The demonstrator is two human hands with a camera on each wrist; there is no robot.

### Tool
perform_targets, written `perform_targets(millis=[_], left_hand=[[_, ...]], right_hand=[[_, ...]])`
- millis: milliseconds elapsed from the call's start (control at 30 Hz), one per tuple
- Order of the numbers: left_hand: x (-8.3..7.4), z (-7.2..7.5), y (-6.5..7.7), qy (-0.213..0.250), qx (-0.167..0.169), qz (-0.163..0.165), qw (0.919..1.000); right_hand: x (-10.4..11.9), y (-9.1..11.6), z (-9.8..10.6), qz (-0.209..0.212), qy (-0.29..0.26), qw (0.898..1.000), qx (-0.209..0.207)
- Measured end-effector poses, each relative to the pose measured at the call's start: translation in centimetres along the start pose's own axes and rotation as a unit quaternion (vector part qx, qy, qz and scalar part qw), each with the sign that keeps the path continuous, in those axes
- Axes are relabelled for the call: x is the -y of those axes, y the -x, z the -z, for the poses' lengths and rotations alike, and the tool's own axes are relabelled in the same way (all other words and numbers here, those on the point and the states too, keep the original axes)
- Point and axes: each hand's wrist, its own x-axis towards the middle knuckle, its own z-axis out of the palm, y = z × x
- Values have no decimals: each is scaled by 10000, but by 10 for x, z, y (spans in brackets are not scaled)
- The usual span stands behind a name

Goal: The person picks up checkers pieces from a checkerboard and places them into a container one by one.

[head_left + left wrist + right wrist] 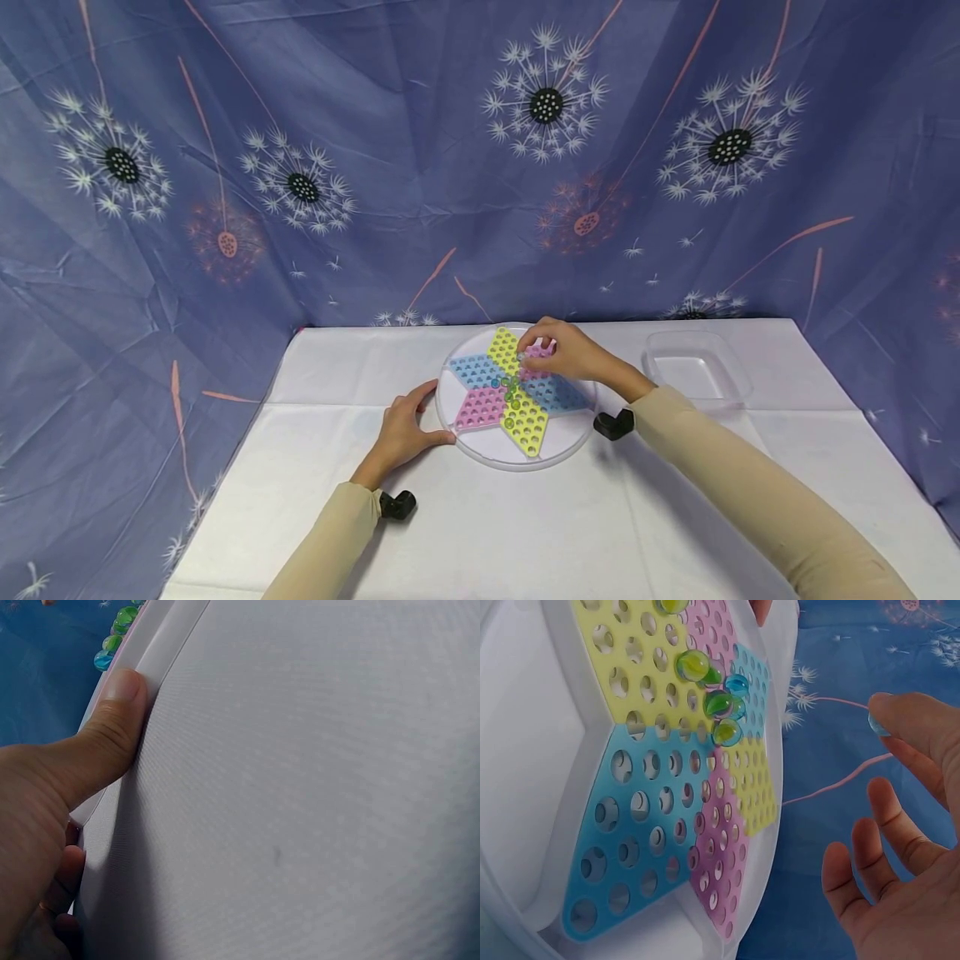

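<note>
- A round white plastic game board [562, 435], inset with a six-armed star [480, 408] of yellow, pink and blue perforated sections, lies flat on the surface [480, 542], which is covered with white cloth.
- The left hand [401, 429] is at the board's left edge, thumb and fingers spread apart; the thumb presses the white rim, with the other fingers lower down beside it.
- The right hand [566, 350] is above the board, thumb and forefinger pinched together on a clear bluish glass marble [875, 726]; its other fingers are loosely bent and apart from one another.
- In the head view, that marble appears over the far half of the board, near where a yellow arm and a pink arm meet.
- Several green, yellow-green and blue glass marbles [720, 703] sit around the board's centre, some of them on the near yellow arm.
- A clear plastic rectangular container [693, 375] stands to the right of the board, apart from it.
- Beige sleeves [750, 483] extend from the board's near side, with a small black device [615, 425] at each wrist.
- Behind the board hangs a blue-violet cloth [420, 167] printed with white and pink dandelions.
</note>
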Motion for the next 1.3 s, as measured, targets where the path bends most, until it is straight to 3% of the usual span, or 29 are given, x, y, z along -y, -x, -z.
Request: perform_targets(millis=[633,967,1300], left_hand=[[2,0,0,-16,46,-36,10000],[-1,0,0,53,84,46,9999],[-2,1,0,19,60,8,10000]], right_hand=[[-1,9,13,40,4,9999,-141],[-15,26,36,-171,-89,9995,-237],[-37,48,64,-434,248,9967,-646]])
